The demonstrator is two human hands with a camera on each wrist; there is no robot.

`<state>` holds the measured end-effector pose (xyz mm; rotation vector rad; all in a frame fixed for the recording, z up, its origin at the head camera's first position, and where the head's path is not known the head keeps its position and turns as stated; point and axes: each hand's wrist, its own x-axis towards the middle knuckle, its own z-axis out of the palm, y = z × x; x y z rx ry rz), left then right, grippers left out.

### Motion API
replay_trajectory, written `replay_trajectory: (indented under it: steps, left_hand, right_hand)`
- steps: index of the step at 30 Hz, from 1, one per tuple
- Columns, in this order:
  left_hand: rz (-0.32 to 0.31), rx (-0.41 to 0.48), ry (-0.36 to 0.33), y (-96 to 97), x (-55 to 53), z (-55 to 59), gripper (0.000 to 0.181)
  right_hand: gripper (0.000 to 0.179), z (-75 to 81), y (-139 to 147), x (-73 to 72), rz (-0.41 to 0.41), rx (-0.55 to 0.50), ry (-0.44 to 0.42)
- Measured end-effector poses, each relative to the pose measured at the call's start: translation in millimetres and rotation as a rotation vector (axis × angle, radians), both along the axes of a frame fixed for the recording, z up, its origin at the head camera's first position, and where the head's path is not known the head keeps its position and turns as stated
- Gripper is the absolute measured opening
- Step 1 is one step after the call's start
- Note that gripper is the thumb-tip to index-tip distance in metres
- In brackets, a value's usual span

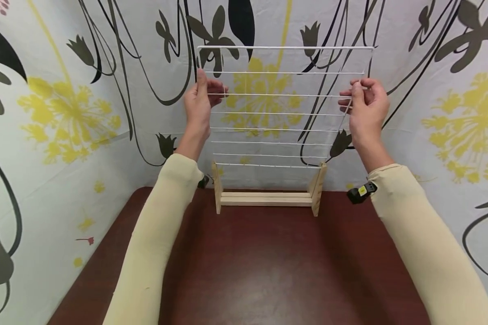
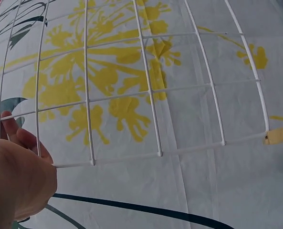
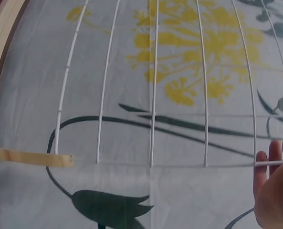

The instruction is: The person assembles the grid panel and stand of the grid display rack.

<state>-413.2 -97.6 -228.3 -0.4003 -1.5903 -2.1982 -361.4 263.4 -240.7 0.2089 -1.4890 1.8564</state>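
A white wire grid panel [image 1: 284, 47] stands upright in the head view, its lower edge at the tops of a pale wooden stand [image 1: 266, 199]. My left hand [image 1: 199, 108] grips the panel's left side rather high up, thumb in front and fingers behind. On the opposite side my right hand [image 1: 368, 110] pinches the edge at about the same height. Both wrist views show a lower corner of the grid [image 2: 88, 86] [image 3: 153, 95] meeting the end of a wooden upright [image 2: 280, 135] [image 3: 31, 156]. How firmly they are joined cannot be told.
The stand rests near the back edge of a dark red-brown table [image 1: 252, 266]. Behind and beside it hangs a pale cloth [image 1: 142, 167] with yellow, grey and black flower prints. A small black device [image 1: 362, 192] is at the right wrist.
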Motion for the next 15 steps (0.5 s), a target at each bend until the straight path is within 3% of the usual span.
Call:
replay_trajectory:
  steps: [15]
  left_hand:
    - [0.031, -0.04, -0.056, 11.2, -20.0, -7.9, 0.059]
  right_hand:
    - [0.016, -13.8, 20, -5.6, 0.047, 0.061, -0.081]
